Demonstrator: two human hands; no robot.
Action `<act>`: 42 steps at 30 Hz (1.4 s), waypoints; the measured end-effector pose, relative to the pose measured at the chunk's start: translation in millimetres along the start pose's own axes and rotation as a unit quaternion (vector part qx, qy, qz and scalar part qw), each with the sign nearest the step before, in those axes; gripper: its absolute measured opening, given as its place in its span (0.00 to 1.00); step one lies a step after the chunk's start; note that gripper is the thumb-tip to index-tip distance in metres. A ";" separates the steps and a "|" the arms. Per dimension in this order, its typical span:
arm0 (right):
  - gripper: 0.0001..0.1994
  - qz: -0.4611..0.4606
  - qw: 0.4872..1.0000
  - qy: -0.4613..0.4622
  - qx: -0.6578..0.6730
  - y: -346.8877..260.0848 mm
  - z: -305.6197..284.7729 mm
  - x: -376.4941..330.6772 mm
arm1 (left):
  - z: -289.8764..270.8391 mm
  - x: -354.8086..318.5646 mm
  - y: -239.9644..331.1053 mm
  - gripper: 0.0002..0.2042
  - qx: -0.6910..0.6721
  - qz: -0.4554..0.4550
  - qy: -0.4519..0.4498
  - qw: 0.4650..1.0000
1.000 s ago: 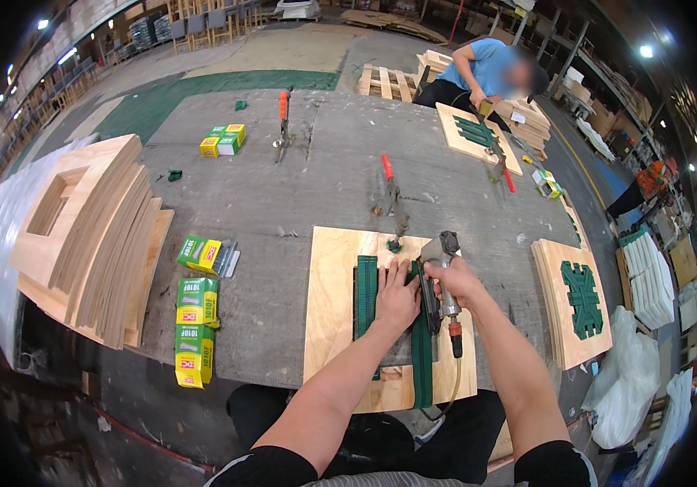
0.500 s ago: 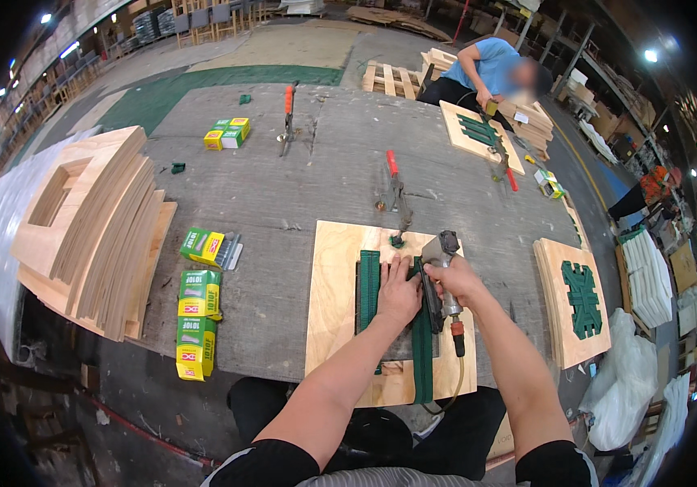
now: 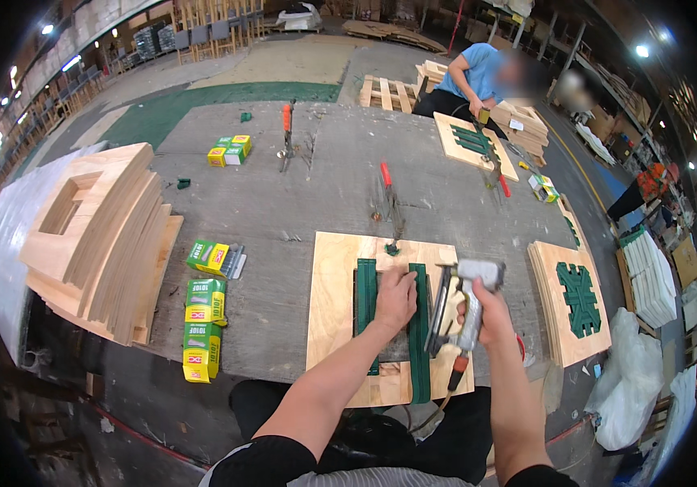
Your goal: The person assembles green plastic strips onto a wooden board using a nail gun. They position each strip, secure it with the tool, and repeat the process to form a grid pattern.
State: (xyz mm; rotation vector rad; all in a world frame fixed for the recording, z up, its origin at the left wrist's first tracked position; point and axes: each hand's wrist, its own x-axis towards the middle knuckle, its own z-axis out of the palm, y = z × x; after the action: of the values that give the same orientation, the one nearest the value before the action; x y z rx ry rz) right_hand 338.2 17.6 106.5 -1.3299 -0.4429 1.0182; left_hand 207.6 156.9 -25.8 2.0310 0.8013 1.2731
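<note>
A stack of pale wooden panels (image 3: pixel 117 260), the top one cut with a rectangular opening, rises at the left edge of a grey worktable (image 3: pixel 336 154), near green-and-yellow cartons (image 3: pixel 205 302). Similar small boxes (image 3: pixel 229 152) and an orange-handled clamp (image 3: pixel 287 120) occupy the table's far left. At far right, a co-worker in a blue shirt (image 3: pixel 472 79) bends over a board (image 3: pixel 454 146) bearing green straps (image 3: pixel 472 140). On the right, stacked boards (image 3: pixel 552 280) carry crossed green webbing (image 3: pixel 582 299), with white plastic sheeting (image 3: pixel 620 385) nearby and a person in orange (image 3: pixel 653 183) beyond. Chairs (image 3: pixel 200 34) crowd the far left.
</note>
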 end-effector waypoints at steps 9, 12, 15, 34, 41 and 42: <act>0.34 0.047 0.977 -0.058 0.197 57.1 -26.6 -109.1 | -74.8 -115.9 128.5 0.24 -0.621 -0.426 -0.304 0.583; 0.36 0.035 0.963 -0.126 0.236 78.8 -30.7 -118.3 | -104.4 -136.6 141.8 0.21 -0.687 -0.403 -0.303 0.523; 0.40 0.057 0.943 -0.197 0.262 79.2 -18.0 -126.8 | -129.0 -145.7 150.0 0.21 -0.688 -0.386 -0.308 0.532; 0.21 0.073 0.990 0.121 0.007 87.1 -65.6 -161.1 | -293.1 29.9 -95.4 0.14 0.478 -0.310 -0.072 0.819; 0.15 0.111 0.988 0.053 -0.094 89.3 -33.2 -151.5 | -285.3 51.9 -131.9 0.10 0.485 -0.337 -0.106 0.800; 0.13 0.109 0.989 0.018 -0.100 84.2 -24.4 -151.6 | -282.4 53.6 -132.2 0.10 0.481 -0.343 -0.119 0.798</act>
State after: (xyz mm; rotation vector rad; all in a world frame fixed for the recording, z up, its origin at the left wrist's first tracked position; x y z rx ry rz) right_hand 248.1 -126.3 63.4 -1.6022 -0.3848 1.1505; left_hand -55.5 330.0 4.8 2.1324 2.0979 0.1300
